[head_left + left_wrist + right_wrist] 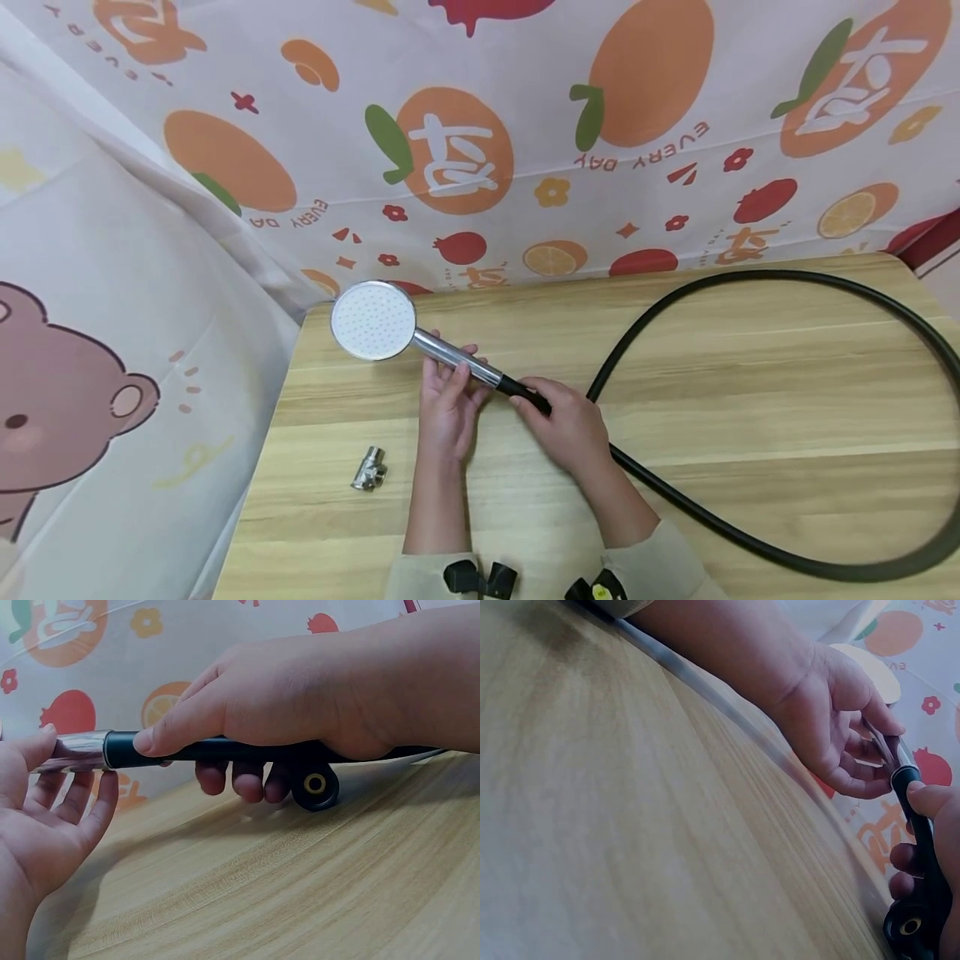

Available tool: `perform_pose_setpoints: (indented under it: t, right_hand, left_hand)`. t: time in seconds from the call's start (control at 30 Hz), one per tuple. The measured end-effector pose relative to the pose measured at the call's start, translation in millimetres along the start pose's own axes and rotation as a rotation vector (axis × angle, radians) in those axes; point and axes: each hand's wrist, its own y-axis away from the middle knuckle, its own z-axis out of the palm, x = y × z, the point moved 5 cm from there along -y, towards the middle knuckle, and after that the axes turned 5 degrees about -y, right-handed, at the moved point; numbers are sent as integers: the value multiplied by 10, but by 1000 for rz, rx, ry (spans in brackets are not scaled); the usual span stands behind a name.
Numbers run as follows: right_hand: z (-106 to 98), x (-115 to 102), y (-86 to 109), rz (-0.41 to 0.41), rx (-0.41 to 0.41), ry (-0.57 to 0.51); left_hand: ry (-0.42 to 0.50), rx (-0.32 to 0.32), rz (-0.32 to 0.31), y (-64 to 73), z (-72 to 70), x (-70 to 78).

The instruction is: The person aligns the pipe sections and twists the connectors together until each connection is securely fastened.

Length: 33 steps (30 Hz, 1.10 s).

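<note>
While my left hand point(448, 408) holds the round-faced shower head point(372, 320) by its shiny handle point(441, 347), my right hand point(573, 425) grips the looped black hose point(750, 276); a metallic fitting point(370, 469) lies left.

The supporting surface is a table point(322, 400) with a light wood-grain top, its grain running left to right. A small silver metal fitting point(370, 469) with a short side branch lies directly on the top, towards the left edge and well apart from the hose. A black hose point(847, 571) forms one wide loop across the right part; contact along its full length cannot be confirmed.
</note>
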Motion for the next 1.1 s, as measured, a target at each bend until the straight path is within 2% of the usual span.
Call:
perform_pose_setpoints:
  t: [0.23,0.57,0.87,1.1]
  right_hand:
    - [3,-13,10,21,-16,15]
    - [24,8,9,-40,5,17]
    - [37,2,19,-32,13,35]
    - [39,3,37,6,-1,46]
  left_hand:
    - [-14,-8,4,2,-2,2]
    - [-33,1,-10,28,-8,-4]
    - [-48,-12,-6,33,6,-8]
    - [-69,-7,-10,46,-5,-19]
